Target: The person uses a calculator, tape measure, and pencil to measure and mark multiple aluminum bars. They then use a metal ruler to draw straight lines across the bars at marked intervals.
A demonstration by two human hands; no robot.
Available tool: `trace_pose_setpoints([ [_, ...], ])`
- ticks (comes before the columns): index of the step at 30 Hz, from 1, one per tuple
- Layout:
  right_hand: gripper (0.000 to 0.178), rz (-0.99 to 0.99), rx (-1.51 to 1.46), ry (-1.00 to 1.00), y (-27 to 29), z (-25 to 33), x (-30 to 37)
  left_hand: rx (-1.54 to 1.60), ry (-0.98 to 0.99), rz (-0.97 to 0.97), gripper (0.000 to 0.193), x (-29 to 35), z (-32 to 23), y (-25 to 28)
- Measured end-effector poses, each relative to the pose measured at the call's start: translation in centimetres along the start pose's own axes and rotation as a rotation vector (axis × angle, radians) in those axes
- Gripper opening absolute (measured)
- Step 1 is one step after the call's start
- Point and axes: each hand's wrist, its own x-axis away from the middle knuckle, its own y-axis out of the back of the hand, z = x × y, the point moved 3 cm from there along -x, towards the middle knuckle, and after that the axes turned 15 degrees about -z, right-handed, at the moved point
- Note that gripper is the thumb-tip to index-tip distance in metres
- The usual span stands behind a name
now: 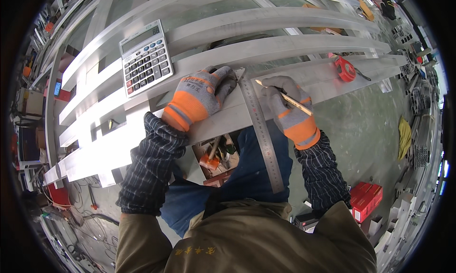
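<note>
My left hand (pixel 202 92), in a grey and orange work glove, is closed at the top end of a metal try square (pixel 259 125). The square's head is mostly hidden under the glove, and its long graduated blade runs across the metal bar (pixel 228 112) and past its near edge toward my legs. My right hand (pixel 289 104), gloved alike, grips a wooden pencil (pixel 297 103) just right of the blade. The pencil's tip points left toward the square's upper end. A white calculator (pixel 145 59) lies on the bars left of my left hand.
A red tape measure (pixel 344 68) lies on the bars at the right. Several parallel metal bars (pixel 275 19) stretch across with gaps between them. Below, a tool box (pixel 228 154) holds a hammer, and red boxes (pixel 366 201) stand on the floor at the lower right.
</note>
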Motion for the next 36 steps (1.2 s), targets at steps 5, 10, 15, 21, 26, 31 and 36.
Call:
trace_pose_setpoints([
  [5, 0.018, 0.031, 0.007, 0.023, -0.4, -0.1, -0.2, -0.012, 0.002, 0.008, 0.048, 0.0, 0.0, -0.1],
  [10, 0.021, 0.055, 0.184, 0.324, -0.7, -0.1, -0.5, -0.055, -0.001, 0.029, 0.050, 0.0, 0.6, -0.7],
  [15, 0.021, 0.045, 0.225, 0.349, -0.7, -1.0, -0.1, -0.036, -0.019, 0.003, 0.048, -0.1, 0.3, -0.4],
  [21, 0.013, 0.166, 0.374, 0.535, 1.3, 1.3, 0.1, -0.007, 0.010, -0.004, 0.047, -0.1, -0.2, -0.1],
  [26, 0.007, 0.260, 0.246, 0.136, 3.9, 4.3, 1.6, -0.002, 0.008, -0.016, 0.047, -0.1, 0.1, -0.4],
  [31, 0.016, 0.134, 0.068, -0.286, 5.6, 5.4, 4.5, -0.005, -0.037, -0.106, 0.042, 0.2, 0.1, -0.5],
  [36, 0.029, 0.019, -0.058, -0.430, 4.8, 3.9, 10.9, -0.031, 0.042, -0.020, 0.049, 0.4, 1.0, -0.1],
])
